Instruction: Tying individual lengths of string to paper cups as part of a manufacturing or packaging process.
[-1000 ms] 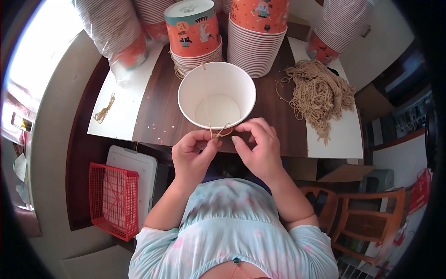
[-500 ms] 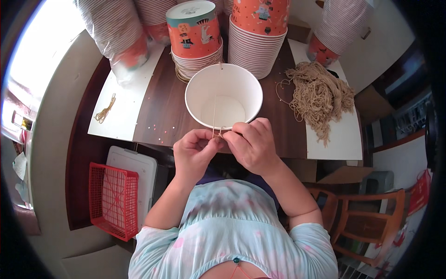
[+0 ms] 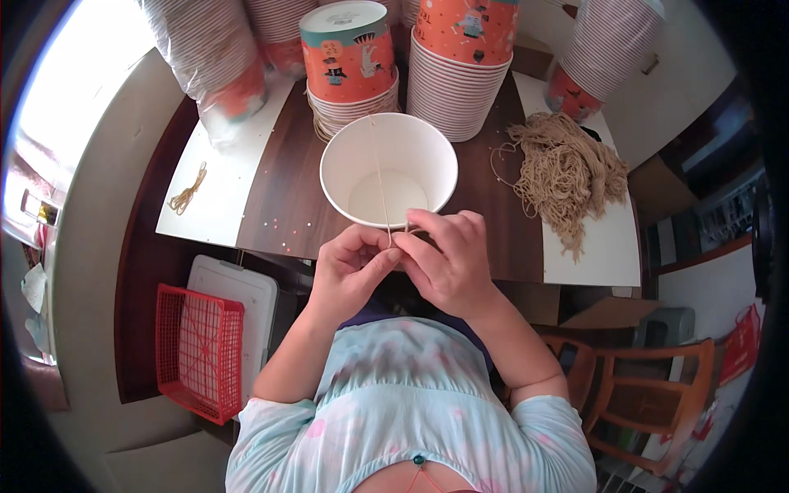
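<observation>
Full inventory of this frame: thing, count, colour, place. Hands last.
paper bucket: 1, white, open, table centre, near edge
string: 1 strand, tan, stretched across the bucket's mouth to the fingertips
string pile: 1, tan, on the right white sheet
string scrap: 1, tan, on the left white sheet
white sheets: 2, left and right table ends
bucket stacks: several, orange printed and white-ribbed, table's far side; exact count unclear
table: 1, dark brown
basket: 1, red, floor at left
box lid: 1, white, beside the basket
chair: 1, wooden, lower right
left hand: pinching the string at the bucket's near rim
right hand: pinching the string, touching the left hand
</observation>
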Motion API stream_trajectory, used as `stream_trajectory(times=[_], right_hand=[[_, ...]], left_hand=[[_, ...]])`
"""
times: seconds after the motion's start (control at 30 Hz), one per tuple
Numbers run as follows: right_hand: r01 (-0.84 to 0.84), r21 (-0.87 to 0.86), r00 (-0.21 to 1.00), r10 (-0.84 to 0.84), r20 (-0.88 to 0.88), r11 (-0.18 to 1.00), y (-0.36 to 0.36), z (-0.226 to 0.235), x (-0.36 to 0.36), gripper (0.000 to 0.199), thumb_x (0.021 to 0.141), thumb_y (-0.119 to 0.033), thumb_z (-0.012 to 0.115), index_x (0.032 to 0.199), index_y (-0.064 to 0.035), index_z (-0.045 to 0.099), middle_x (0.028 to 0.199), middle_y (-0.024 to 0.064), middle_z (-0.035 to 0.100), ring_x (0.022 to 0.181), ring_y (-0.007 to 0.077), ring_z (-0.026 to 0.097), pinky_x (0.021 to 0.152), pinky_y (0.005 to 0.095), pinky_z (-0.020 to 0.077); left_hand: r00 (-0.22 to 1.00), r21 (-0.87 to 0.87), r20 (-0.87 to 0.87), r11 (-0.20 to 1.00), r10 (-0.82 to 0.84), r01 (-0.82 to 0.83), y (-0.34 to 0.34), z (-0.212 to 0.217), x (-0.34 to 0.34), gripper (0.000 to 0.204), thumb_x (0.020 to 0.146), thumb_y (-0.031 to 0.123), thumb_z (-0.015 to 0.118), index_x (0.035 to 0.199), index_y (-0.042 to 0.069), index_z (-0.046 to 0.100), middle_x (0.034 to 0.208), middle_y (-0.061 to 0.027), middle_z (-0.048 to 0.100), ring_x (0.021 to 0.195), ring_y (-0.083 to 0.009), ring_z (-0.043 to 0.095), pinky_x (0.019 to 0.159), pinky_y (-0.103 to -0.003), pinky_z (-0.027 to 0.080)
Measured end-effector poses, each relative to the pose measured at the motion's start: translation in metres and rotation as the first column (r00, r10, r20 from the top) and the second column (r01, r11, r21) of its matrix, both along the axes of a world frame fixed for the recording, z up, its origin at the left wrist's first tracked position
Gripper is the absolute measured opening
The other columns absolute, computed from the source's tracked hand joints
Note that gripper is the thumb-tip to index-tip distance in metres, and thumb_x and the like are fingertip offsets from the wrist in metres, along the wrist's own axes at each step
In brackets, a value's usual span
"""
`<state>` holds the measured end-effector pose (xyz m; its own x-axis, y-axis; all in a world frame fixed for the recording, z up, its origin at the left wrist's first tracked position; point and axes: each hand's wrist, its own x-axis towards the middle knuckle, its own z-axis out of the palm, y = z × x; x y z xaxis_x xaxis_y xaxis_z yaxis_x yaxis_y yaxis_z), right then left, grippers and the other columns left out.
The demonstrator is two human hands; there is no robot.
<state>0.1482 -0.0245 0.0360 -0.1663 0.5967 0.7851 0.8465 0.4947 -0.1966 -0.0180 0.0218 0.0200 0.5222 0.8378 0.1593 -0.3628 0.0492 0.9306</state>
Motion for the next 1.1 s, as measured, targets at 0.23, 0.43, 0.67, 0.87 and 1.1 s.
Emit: stream_trajectory(times=[0.23,0.43,0.67,0.87,1.1], right_hand=[[-0.058,0.058,0.998,0.059,-0.014,0.997,0.012,-0.008,0.004,0.019,0.069,-0.012,0.072,0.085,-0.0114,0.063,0.095,-0.0004,0.061,0.076,0.0174,0.054,0.073,0.0341,0.0393],[0.007,0.036,1.000,-0.007,-0.007,0.999,0.015,-0.003,0.013,0.016,0.071,-0.014,0.073,0.080,-0.0135,0.060,0.082,-0.0026,0.058,0.071,0.0176,0.052,0.072,0.0341,0.0386],[-0.107,-0.336,0.989,0.134,0.057,0.936,0.008,0.021,0.010,0.026,0.067,-0.021,0.078,0.084,-0.0100,0.061,0.081,0.0010,0.061,0.077,0.0207,0.056,0.077,0.0355,0.0390],[0.413,-0.142,0.904,-0.385,0.186,0.900,0.054,0.074,0.060,0.046,0.067,-0.022,0.075,0.107,-0.0066,0.057,0.094,0.0107,0.056,0.088,0.0312,0.055,0.080,0.0443,0.0427],[0.421,-0.576,0.906,-0.361,0.222,0.701,0.066,0.076,0.080,0.043,0.074,-0.023,0.063,0.111,-0.0006,0.056,0.118,0.0199,0.057,0.106,0.0374,0.057,0.088,0.0449,0.0461]], left_hand=[[0.978,-0.205,0.206,0.979,0.042,0.002,0.000,0.014,-0.003,0.004,0.088,0.001,0.055,0.086,-0.002,0.057,0.086,-0.0051,0.057,0.080,-0.0113,0.055,0.075,-0.025,0.046],[0.909,-0.321,0.409,0.945,0.080,0.062,0.015,0.032,-0.016,0.005,0.086,0.006,0.055,0.081,0.003,0.054,0.083,-0.0053,0.053,0.076,-0.0147,0.050,0.074,-0.027,0.039],[0.902,-0.180,0.430,0.982,0.030,0.053,0.031,0.019,-0.015,0.007,0.083,0.010,0.054,0.080,0.005,0.054,0.082,-0.0059,0.051,0.091,-0.0207,0.047,0.086,-0.033,0.034],[0.954,0.119,0.252,0.983,-0.165,0.139,0.050,0.004,-0.008,0.009,0.071,0.014,0.049,0.065,0.006,0.049,0.076,-0.0069,0.049,0.092,-0.0252,0.045,0.092,-0.037,0.033],[0.863,0.207,0.377,0.939,-0.336,0.275,0.057,-0.003,-0.020,0.012,0.076,0.012,0.047,0.070,0.003,0.053,0.079,-0.0068,0.049,0.095,-0.0236,0.050,0.092,-0.038,0.038]])
